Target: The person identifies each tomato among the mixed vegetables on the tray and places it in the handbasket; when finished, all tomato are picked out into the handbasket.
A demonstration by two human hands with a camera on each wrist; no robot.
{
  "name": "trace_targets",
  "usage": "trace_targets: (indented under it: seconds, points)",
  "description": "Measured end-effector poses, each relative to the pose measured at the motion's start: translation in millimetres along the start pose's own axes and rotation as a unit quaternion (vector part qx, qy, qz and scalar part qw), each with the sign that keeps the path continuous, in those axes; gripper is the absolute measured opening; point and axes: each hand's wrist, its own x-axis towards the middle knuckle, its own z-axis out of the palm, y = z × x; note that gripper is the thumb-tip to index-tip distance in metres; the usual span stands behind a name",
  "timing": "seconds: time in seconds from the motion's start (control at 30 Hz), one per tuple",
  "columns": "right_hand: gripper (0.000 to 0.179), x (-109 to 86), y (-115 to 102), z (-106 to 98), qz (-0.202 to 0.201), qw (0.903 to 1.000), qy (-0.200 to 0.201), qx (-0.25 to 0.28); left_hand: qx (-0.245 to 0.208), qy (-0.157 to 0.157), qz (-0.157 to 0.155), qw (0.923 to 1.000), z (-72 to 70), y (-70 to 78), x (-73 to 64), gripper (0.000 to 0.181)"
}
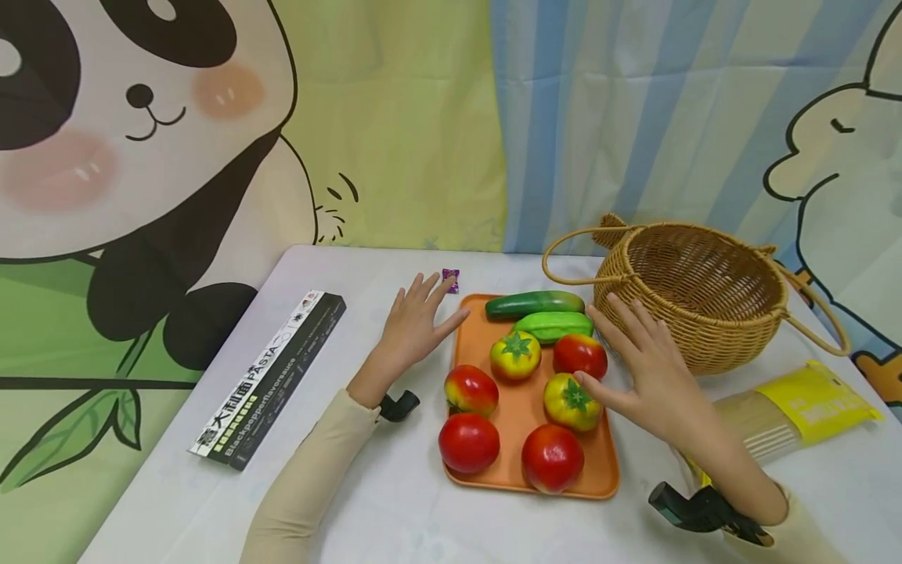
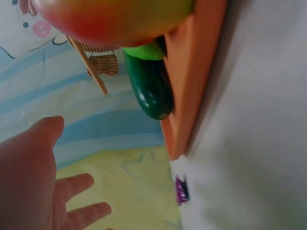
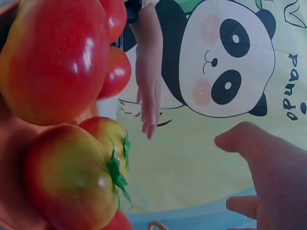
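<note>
My left hand (image 1: 412, 333) is spread above the table at the tray's left edge, fingers apart and holding nothing. On the other side my right hand (image 1: 651, 376) hovers over the tray's right edge, fingers spread, its thumb overlapping a yellow-green tomato (image 1: 572, 402). Between them lies an orange tray (image 1: 510, 474). It bears several red and yellow-red tomatoes, among them a red one (image 1: 553, 458) at the front and a yellow one (image 1: 516, 355) in the middle. A dark green cucumber (image 1: 534, 305) and a lighter green ridged vegetable (image 1: 553, 327) lie at its far end.
A wicker basket (image 1: 694, 329) with loop handles stands at the back right. In front of it is a yellow-labelled noodle packet (image 1: 796, 415), partly behind the right forearm. A black pasta box (image 1: 271, 380) lies at left. A small purple wrapped sweet (image 1: 452, 280) sits behind the tray.
</note>
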Motion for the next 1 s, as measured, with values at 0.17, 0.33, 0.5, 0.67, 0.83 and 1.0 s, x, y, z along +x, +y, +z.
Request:
trace_targets:
  seconds: [0.17,0.33,0.5,0.67,0.83,1.0]
  points:
    - [0.080,-1.8,-0.7,7.8,-0.021,0.9985,0.021,0.045,-0.087,-0.032,0.014,0.9956,12.2,-15.6,4.7,0.069]
    - [0.060,-2.1,2.5,14.6,-0.035,0.9958,0.036,0.077,-0.161,-0.086,0.034,0.9827,19.6,-26.0,6.6,0.068]
    - [0.040,0.4,9.5,15.7,-0.044,0.9934,0.012,0.106,-0.204,-0.111,0.050,0.9714,27.2,-34.0,13.0,0.068]
    - [0.036,0.5,15.1,11.9,-0.040,0.9889,-0.052,0.133,-0.255,-0.113,0.039,0.9596,35.5,-46.4,17.9,0.065]
    - [0.044,0.3,20.0,9.3,-0.045,0.9799,-0.120,0.153,-0.302,-0.113,0.041,0.9456,45.0,-59.4,20.4,0.068]
    - [0.052,0.1,27.0,9.7,-0.060,0.9678,-0.181,0.165,-0.348,-0.105,0.038,0.9310,50.9,-65.6,20.0,0.069]
